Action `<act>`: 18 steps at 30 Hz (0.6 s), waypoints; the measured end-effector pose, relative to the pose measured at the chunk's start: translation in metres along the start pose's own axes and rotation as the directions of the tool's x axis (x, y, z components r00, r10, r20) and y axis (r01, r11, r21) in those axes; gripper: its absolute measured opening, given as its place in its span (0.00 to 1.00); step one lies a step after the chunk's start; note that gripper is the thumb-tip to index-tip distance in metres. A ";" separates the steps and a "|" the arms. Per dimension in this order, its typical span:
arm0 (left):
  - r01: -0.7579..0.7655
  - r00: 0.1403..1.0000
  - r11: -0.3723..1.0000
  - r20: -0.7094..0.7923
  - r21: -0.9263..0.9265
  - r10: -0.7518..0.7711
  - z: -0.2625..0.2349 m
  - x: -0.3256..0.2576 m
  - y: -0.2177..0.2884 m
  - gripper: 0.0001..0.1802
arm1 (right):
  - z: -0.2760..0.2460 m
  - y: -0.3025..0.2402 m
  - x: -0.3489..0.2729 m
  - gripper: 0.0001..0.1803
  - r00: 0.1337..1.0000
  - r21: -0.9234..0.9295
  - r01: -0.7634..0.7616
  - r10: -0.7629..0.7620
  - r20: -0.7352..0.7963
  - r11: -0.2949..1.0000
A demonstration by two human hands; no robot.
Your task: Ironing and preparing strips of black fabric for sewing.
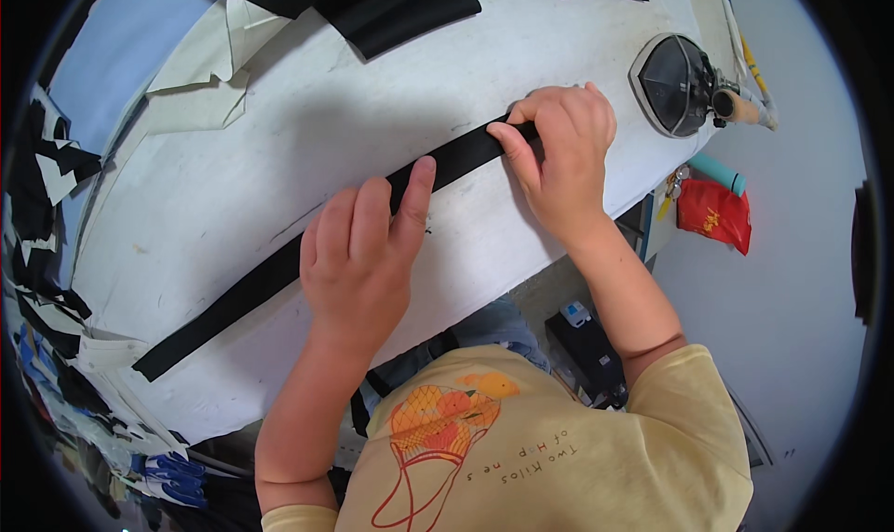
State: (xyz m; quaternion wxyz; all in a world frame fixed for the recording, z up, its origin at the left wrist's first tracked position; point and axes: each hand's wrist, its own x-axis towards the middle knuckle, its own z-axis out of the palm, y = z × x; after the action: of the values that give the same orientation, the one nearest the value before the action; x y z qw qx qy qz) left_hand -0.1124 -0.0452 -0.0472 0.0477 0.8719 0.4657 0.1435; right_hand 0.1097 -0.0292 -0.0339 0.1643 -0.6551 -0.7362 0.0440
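Observation:
A long, narrow strip of black fabric [233,307] lies slantwise over the white-covered table [214,188], from the near left up toward the far right. My right hand [568,164] pinches its far right end between thumb and fingers. Around the strip's middle my left hand [358,253] is closed, its index finger stretched along the fabric and the other fingers curled on it. What lies under the left palm is hidden. The left end of the strip rests loose on the table.
An iron [675,85] stands at the table's far right edge. Black fabric pieces [400,11] and off-white pieces [200,76] lie at the back. Scraps [56,174] crowd the left side. A red pouch [712,217] and a teal cylinder [717,172] hang or sit beyond the right edge.

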 end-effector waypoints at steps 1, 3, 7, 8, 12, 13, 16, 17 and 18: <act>0.007 1.000 1.000 -0.003 0.003 -0.007 0.000 0.001 0.000 0.31 | -0.001 0.001 0.001 0.12 1.000 -0.019 -0.002 0.002 -0.008 1.000; 0.007 1.000 1.000 -0.004 0.005 -0.007 -0.001 0.001 0.000 0.30 | -0.006 0.008 0.001 0.12 0.999 -0.009 -0.052 0.052 0.000 0.999; 0.006 1.000 1.000 -0.011 0.005 -0.006 0.000 0.001 0.001 0.30 | -0.009 0.025 -0.004 0.13 0.989 0.021 -0.145 0.145 -0.012 0.989; 0.003 1.000 1.000 -0.013 0.004 -0.003 0.000 0.001 0.001 0.30 | -0.009 0.027 -0.004 0.13 0.985 0.045 -0.169 0.170 -0.032 0.985; 0.008 1.000 1.000 -0.015 0.008 -0.008 0.003 0.000 0.001 0.31 | -0.008 0.030 -0.005 0.11 0.979 0.059 -0.198 0.200 -0.031 0.978; 0.006 1.000 1.000 -0.023 0.021 -0.006 0.002 0.000 0.001 0.31 | -0.007 0.030 -0.006 0.11 0.977 0.068 -0.206 0.209 -0.042 0.976; 0.010 0.999 1.000 -0.046 0.021 -0.009 0.002 0.000 0.002 0.31 | -0.008 0.030 -0.006 0.10 0.974 0.072 -0.217 0.221 -0.054 0.974; 0.008 0.999 1.000 -0.046 0.020 -0.007 0.003 0.000 0.002 0.31 | -0.007 0.030 -0.006 0.10 0.974 0.069 -0.219 0.222 -0.051 0.973; 0.008 0.999 1.000 -0.039 0.022 -0.007 0.003 0.000 0.002 0.31 | -0.006 0.030 -0.006 0.10 0.973 0.069 -0.221 0.224 -0.052 0.973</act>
State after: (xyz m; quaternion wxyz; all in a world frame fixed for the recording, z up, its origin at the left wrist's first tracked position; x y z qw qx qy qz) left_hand -0.1098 -0.0460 -0.0495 0.0293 0.8677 0.4714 0.1551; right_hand 0.1409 -0.0320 -0.0375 0.2005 -0.7291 -0.6511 0.0656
